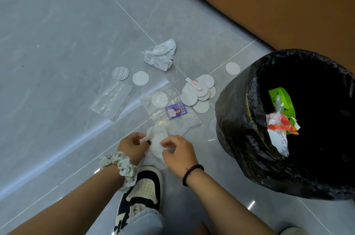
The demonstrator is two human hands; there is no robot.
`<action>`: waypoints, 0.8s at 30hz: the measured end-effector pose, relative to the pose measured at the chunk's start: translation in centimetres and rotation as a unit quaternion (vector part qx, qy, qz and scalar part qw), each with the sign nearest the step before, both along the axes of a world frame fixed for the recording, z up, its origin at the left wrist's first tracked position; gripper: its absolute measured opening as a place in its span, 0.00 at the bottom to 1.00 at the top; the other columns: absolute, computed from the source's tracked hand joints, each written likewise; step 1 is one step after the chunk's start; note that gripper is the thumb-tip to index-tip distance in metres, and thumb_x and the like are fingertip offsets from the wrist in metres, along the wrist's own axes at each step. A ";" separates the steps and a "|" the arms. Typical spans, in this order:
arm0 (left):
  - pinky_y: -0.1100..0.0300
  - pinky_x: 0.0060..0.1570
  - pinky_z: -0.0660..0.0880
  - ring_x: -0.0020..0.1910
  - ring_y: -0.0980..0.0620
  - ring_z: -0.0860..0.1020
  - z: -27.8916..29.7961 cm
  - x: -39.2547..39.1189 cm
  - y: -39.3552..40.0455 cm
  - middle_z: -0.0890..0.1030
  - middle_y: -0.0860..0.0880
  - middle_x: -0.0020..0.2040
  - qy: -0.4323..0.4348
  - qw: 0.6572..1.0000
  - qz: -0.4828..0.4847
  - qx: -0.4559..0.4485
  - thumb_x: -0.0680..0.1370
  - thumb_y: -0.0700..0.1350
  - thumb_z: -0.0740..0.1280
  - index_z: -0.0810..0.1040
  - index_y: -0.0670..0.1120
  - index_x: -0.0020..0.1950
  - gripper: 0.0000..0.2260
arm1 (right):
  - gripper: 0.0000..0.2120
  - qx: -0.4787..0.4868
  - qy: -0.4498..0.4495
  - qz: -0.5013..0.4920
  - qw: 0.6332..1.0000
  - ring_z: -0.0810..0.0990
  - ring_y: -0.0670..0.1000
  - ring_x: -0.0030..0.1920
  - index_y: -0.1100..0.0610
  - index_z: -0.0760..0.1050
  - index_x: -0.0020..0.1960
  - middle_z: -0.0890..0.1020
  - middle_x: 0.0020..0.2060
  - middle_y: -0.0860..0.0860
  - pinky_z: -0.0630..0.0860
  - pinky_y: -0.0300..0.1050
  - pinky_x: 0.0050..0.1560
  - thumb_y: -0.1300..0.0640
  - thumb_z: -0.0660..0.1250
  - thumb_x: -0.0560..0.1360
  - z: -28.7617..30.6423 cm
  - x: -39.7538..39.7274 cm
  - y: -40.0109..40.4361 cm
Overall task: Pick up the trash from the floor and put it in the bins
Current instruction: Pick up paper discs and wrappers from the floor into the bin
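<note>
A crumpled white tissue (pixel 158 141) lies on the grey floor just ahead of my shoe. My left hand (pixel 132 145) pinches its left edge and my right hand (pixel 177 153) grips its right side. Beyond it lie a clear bag with a purple card (pixel 175 112), another clear bag (pixel 111 101), a pile of white paper discs (pixel 199 93), single discs (pixel 140 78), a patterned disc (pixel 120 73) and a crumpled white wrapper (pixel 160 57). At right stands a bin with a black liner (pixel 242 119), holding green, red and white trash.
A brown cabinet wall (pixel 269 4) runs along the back right, close behind the bin. One more white disc (pixel 232 68) lies by the bin's far side. My black-and-white shoe (pixel 143 190) is planted under my hands.
</note>
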State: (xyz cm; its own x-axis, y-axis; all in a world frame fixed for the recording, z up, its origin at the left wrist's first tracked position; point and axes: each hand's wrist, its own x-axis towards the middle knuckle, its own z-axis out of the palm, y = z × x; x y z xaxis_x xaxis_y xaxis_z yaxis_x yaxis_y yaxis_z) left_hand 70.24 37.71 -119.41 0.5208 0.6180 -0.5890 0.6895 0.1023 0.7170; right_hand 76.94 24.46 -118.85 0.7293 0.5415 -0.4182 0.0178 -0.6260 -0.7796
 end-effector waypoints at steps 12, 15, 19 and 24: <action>0.60 0.36 0.80 0.32 0.52 0.79 1.5 1.3 1.8 0.82 0.49 0.33 -0.140 0.979 -0.015 -0.145 0.75 0.30 0.65 0.79 0.44 0.42 0.10 | 0.05 0.093 0.257 -0.149 0.950 0.80 0.47 0.41 0.55 0.77 0.45 0.82 0.41 0.51 0.77 0.38 0.42 0.65 0.67 0.74 0.7 2.9 -0.2; 0.63 0.37 0.78 0.38 0.52 0.78 1.5 2.3 2.3 0.81 0.50 0.38 -0.114 0.986 -0.043 -0.112 0.76 0.32 0.65 0.79 0.47 0.43 0.11 | 0.05 0.078 0.222 -0.190 0.953 0.79 0.48 0.39 0.55 0.77 0.44 0.81 0.40 0.51 0.77 0.42 0.42 0.64 0.66 0.74 0.5 3.2 -0.5; 0.60 0.52 0.72 0.51 0.51 0.77 0.7 4.4 2.3 0.78 0.51 0.53 -0.035 0.974 -0.194 0.110 0.75 0.36 0.65 0.76 0.51 0.55 0.13 | 0.08 0.065 0.165 -0.261 0.949 0.79 0.48 0.38 0.54 0.78 0.43 0.81 0.38 0.49 0.76 0.40 0.40 0.64 0.64 0.75 0.1 3.7 -1.2; 0.55 0.69 0.60 0.73 0.45 0.61 -0.9 6.4 0.0 0.60 0.46 0.75 0.027 0.854 -0.447 0.264 0.76 0.44 0.65 0.63 0.47 0.74 0.26 | 0.12 0.044 0.135 -0.347 0.927 0.79 0.51 0.43 0.55 0.79 0.43 0.82 0.40 0.50 0.76 0.42 0.43 0.67 0.60 0.74 -0.4 4.4 -2.3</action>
State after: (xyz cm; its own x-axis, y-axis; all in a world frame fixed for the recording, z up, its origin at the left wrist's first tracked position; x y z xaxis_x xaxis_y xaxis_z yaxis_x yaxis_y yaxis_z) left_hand 76.63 37.72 -120.32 0.9043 0.1744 -0.3896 0.3568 -0.8099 0.4656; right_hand 81.30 22.15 -119.26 0.7896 0.0227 -0.6133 -0.5689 -0.3476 -0.7453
